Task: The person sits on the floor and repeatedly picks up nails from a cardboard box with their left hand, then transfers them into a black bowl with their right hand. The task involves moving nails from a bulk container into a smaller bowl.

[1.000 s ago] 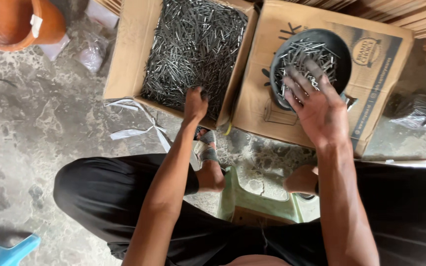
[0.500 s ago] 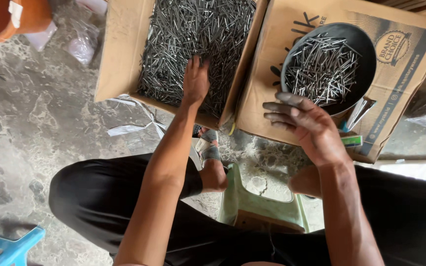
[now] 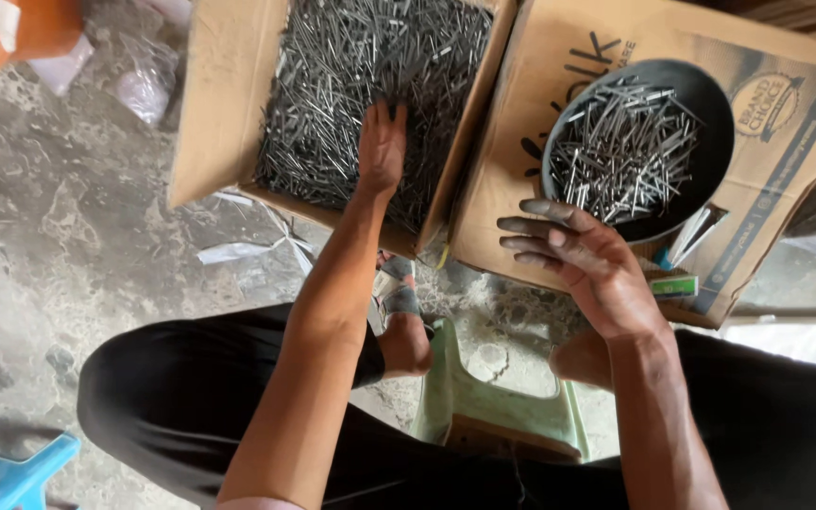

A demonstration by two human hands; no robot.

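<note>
Concrete floor [image 3: 68,246]; left hand [image 3: 382,151] flat on nails [image 3: 332,85]; right hand [image 3: 587,269] open, empty

Soft, even daylight, faint shadows, sharp focus, slight wide-angle stretch at edges.

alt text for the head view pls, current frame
Seen from above, a seated person's left hand reaches into an open cardboard box full of loose steel nails. Their right hand hovers open beside a dark round pan of nails resting on a second cardboard box.
</note>
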